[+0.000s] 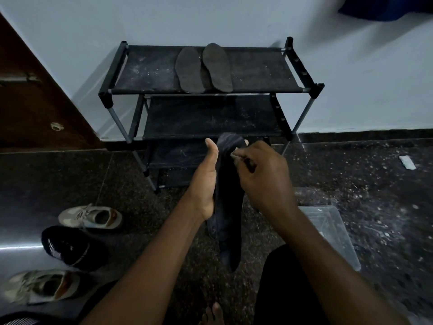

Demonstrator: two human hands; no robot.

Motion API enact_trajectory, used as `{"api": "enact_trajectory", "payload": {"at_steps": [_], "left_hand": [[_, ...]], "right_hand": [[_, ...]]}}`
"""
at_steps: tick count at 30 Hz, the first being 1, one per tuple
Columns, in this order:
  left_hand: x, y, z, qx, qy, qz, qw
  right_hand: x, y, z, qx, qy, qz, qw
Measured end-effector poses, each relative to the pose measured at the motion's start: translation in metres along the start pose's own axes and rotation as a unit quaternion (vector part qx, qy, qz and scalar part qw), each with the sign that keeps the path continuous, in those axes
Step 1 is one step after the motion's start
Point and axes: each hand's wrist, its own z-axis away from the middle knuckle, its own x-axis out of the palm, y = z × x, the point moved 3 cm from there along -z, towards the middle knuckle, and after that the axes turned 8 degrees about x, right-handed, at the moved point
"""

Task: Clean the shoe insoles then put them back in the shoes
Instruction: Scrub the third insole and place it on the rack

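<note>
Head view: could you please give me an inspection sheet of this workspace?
Surface: speckled dark floor; dusty shoe rack against the wall.
Job's things: two insoles on the rack's top shelf; held insole; three shoes on the floor, left.
Clutter: clear container; white scrap.
Grippers: left hand holds the held insole; right hand pinches a pale bit at it.
Cables: nothing seen.
Surroundings: wooden door, left of the wall.
</note>
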Motion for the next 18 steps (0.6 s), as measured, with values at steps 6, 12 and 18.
{"api": "enact_trajectory", "payload": {"at_steps": [6, 12, 18], "left_hand": [[-0.0012, -0.0004, 0.0003, -0.003, -0.010, 0.030, 0.999], [-0.0004, -0.0022, -0.0020, -0.006, -0.012, 0.051, 0.999], [-0.0044, -0.0025, -0.0035, -0.007, 0.000, 0.077, 0.997]], "right_hand": [[0.0028, -0.0039, 0.0049, -0.022, -0.039, -0.008, 0.999], [-0.0009, -0.0077, 0.0025, -0.008, -0.018, -0.054, 0.998], [0.0006, -0.0073, 0.0047, -0.008, -0.045, -0.061, 0.997]]}}
